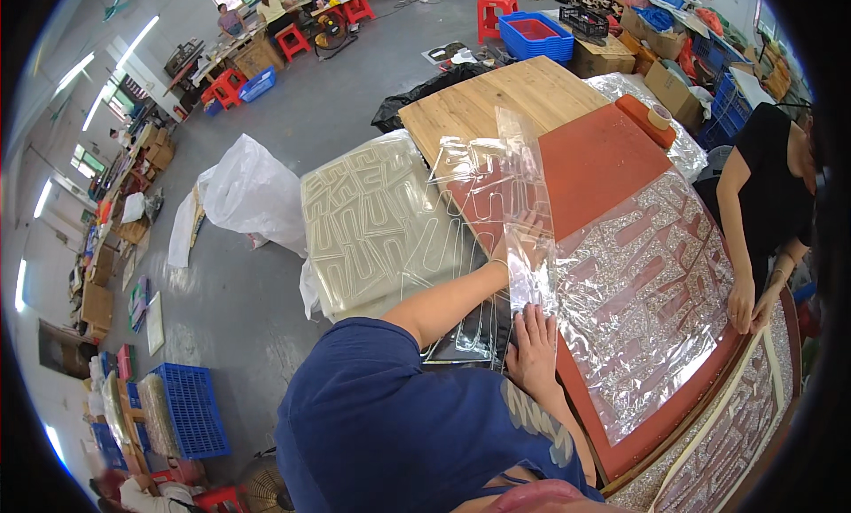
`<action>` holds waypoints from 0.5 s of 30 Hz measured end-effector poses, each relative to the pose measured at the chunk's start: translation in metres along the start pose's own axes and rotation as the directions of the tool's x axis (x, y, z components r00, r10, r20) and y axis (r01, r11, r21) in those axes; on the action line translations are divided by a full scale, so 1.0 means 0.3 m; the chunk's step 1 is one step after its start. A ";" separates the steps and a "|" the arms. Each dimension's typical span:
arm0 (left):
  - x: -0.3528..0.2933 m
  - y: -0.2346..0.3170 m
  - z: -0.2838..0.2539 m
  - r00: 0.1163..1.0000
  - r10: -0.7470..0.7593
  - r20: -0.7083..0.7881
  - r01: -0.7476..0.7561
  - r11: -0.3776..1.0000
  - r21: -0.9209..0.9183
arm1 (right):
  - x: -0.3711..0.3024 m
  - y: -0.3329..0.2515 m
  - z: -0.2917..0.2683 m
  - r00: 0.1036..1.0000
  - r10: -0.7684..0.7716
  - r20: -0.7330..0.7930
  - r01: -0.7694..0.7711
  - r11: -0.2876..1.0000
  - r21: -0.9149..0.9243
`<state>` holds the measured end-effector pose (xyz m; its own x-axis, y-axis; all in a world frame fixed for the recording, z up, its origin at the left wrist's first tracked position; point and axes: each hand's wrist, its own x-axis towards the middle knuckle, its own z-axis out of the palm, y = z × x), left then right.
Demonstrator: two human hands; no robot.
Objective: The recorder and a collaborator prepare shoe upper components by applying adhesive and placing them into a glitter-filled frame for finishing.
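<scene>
Clear plastic film [529,287] lies in a shiny strip along the left edge of the red-brown board [607,158], with both your hands at it. Your right hand [534,346] rests on its near end, fingers spread and unclenched. Your left hand [527,238] is farther up that edge, seen through glare; you cannot tell from this view whether its fingers grip the film or only press it.

You seem to be at the step of lining up or smoothing the film. The next move probably calls for light, even tension, since film this thin could crease or cling.

On the board lies a glittery cut-out sheet [592,287] under a glossy layer. Left of the board sits a stack of frosted sheets [355,238] with looped outlines, crowding your left forearm. Past the board's far left side is a wooden panel [496,96]; on its far corner, a tape roll [659,116]. At its right edge, a co-worker's hands [749,307] meet near a second glittery sheet [731,429], so avoid tugging that way.
</scene>
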<state>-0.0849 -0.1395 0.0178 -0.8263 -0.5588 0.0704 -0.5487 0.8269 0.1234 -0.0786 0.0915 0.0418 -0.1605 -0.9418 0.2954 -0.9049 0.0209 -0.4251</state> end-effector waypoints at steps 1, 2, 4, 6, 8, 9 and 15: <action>0.002 0.004 0.003 1.000 0.008 -0.001 -0.008 1.000 0.016 | -0.005 -0.001 -0.001 1.000 0.004 -0.002 -0.004 1.000 -0.001; -0.001 0.000 0.040 0.995 0.029 -0.100 -0.032 0.999 -0.026 | -0.011 -0.004 0.000 1.000 0.000 -0.014 0.000 1.000 0.014; 0.004 0.017 0.044 0.992 -0.008 -0.126 0.004 0.999 -0.036 | -0.020 0.001 -0.005 0.999 0.013 -0.035 -0.012 0.999 0.031; 0.006 0.025 0.050 0.988 -0.053 -0.147 0.042 0.996 -0.075 | -0.026 0.005 -0.012 0.998 0.055 -0.035 -0.053 0.998 0.046; 0.010 -0.010 0.033 0.991 -0.041 -0.128 0.023 0.991 -0.133 | -0.033 0.032 0.021 0.995 0.018 -0.095 -0.006 0.992 0.129; 0.010 -0.028 0.018 0.995 -0.017 -0.102 0.000 0.987 -0.161 | -0.033 0.026 0.026 0.985 0.021 -0.171 0.025 0.965 0.262; 0.053 -0.040 0.045 0.997 0.049 -0.053 -0.058 0.979 -0.197 | -0.036 0.027 0.028 0.977 0.016 -0.210 0.052 0.947 0.316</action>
<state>-0.0930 -0.1574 0.0040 -0.8441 -0.5205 0.1290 -0.4638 0.8293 0.3118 -0.0808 0.0990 0.0281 -0.2545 -0.8497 0.4618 -0.7411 -0.1355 -0.6576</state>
